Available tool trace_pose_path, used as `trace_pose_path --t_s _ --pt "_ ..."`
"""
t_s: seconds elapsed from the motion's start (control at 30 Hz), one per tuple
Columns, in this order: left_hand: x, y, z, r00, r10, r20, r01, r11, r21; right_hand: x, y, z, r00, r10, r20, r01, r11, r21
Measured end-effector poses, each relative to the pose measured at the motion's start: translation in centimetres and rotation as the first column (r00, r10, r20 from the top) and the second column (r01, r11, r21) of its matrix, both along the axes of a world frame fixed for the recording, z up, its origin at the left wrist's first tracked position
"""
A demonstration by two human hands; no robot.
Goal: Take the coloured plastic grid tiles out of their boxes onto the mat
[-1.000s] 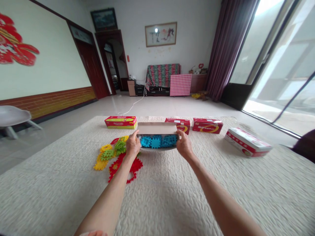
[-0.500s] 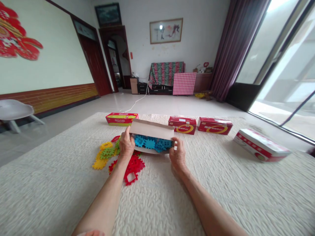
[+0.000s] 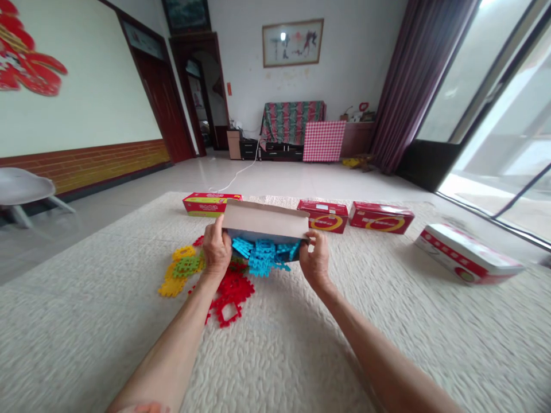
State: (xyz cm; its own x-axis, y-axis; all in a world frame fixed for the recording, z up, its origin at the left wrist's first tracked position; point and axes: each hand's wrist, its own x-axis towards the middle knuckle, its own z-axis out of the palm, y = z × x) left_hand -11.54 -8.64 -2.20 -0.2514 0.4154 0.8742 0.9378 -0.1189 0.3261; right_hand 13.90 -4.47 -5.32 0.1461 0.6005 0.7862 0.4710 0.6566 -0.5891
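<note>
I hold an open cardboard box (image 3: 264,221) tipped toward me above a cream textured mat (image 3: 279,344). My left hand (image 3: 216,250) grips its left end and my right hand (image 3: 315,259) grips its right end. Several blue plastic puzzle tiles (image 3: 262,256) spill out of the box's open side, hanging just over the mat. Beside my left hand lie red tiles (image 3: 228,292), with green tiles (image 3: 188,266) and yellow tiles (image 3: 174,275) further left.
Closed red boxes stand along the mat's far edge: one (image 3: 210,203) at left, two (image 3: 323,215) (image 3: 381,217) at centre right, and another (image 3: 467,261) at the right. A white chair (image 3: 23,192) stands at far left. Glass doors line the right wall.
I have lifted and tipped the box further toward me, and the blue tiles that sat inside now slide out of its open side.
</note>
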Motion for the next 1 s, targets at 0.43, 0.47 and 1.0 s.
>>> trace_pose_path --t_s 0.43,0.47,1.0 --pt "-2.7 2.3 -0.9 0.999 0.022 0.036 -0.021 1.000 -0.021 -2.0 1.5 0.0 0.991 0.118 -0.068 -0.121 0.991 -0.055" --pt "-2.7 2.8 -1.1 0.999 0.022 0.048 -0.020 0.999 -0.042 -2.2 2.1 0.0 0.992 0.110 -0.060 -0.113 0.992 -0.058" --pt "-2.4 4.2 1.0 0.999 0.004 0.047 -0.002 0.999 -0.041 -2.6 3.8 1.4 0.994 0.095 -0.056 -0.099 0.993 -0.071"
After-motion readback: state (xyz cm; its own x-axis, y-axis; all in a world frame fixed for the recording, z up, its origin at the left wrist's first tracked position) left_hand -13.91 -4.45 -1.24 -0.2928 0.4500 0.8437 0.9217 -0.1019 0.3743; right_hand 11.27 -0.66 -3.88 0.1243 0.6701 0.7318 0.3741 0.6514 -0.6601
